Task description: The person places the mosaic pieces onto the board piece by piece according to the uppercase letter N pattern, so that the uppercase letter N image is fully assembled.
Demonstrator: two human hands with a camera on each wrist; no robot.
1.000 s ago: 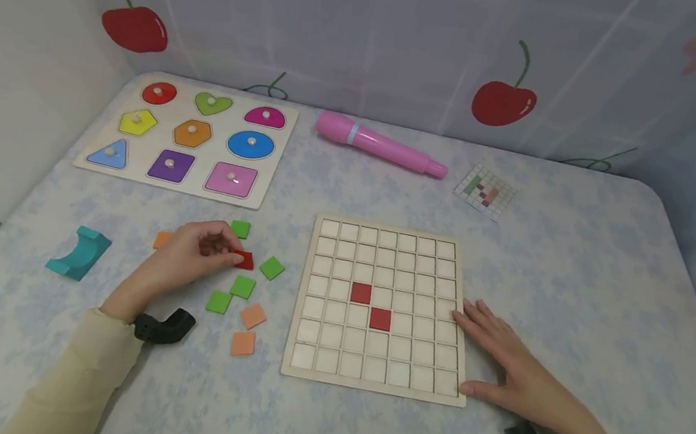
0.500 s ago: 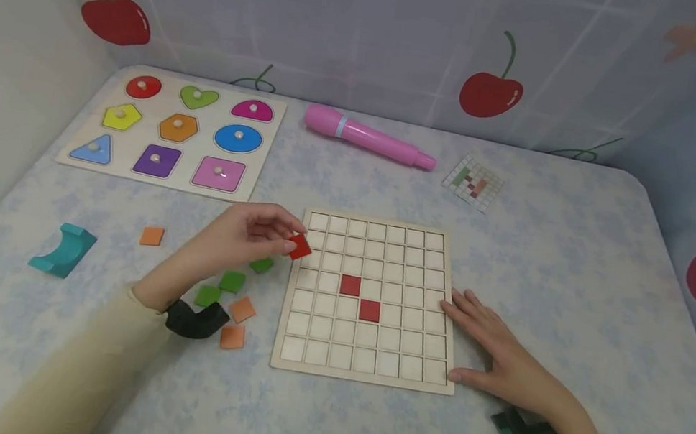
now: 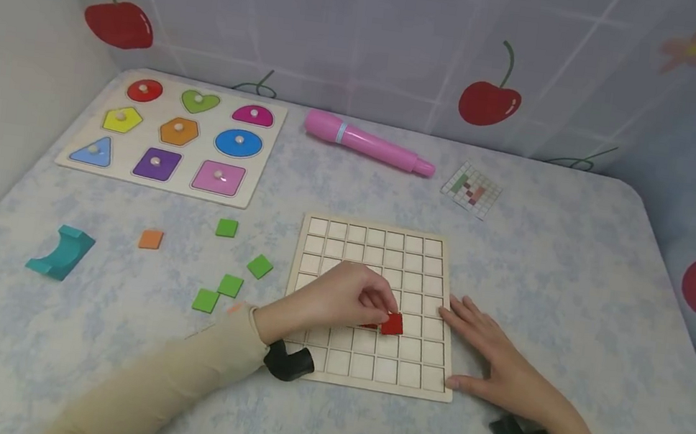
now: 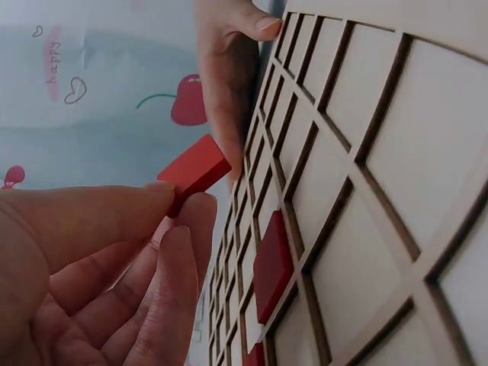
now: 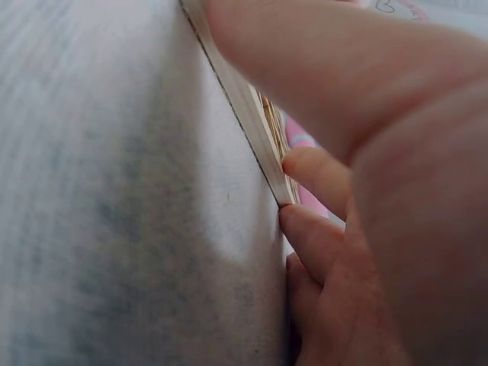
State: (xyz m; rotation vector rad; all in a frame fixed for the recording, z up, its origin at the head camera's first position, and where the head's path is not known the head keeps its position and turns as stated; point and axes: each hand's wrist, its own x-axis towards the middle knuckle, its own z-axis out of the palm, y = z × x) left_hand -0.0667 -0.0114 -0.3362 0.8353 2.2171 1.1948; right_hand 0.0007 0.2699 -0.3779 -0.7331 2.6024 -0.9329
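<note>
My left hand (image 3: 347, 296) reaches over the wooden grid board (image 3: 360, 383) and pinches a red square tile (image 3: 393, 324) between thumb and fingers. In the left wrist view that tile (image 4: 194, 168) is held tilted, above the board's cells. A second red tile (image 4: 273, 267) sits in a cell below it, with part of another red tile (image 4: 254, 355) at the lower edge. My right hand (image 3: 498, 347) lies with fingers extended along the board's right edge. In the right wrist view its thumb and fingertips (image 5: 314, 179) touch the board's side (image 5: 248, 122).
Several green tiles (image 3: 226, 228) and an orange tile (image 3: 151, 239) lie left of the board, near a teal arch block (image 3: 63, 253). Behind are a knobbed shape puzzle (image 3: 253, 191), a pink pen-shaped stick (image 3: 370, 144) and a small pattern card (image 3: 472, 190).
My left hand has picked the red tile off the table on the left and carried it right, over the board. My right hand has stayed at the board's edge.
</note>
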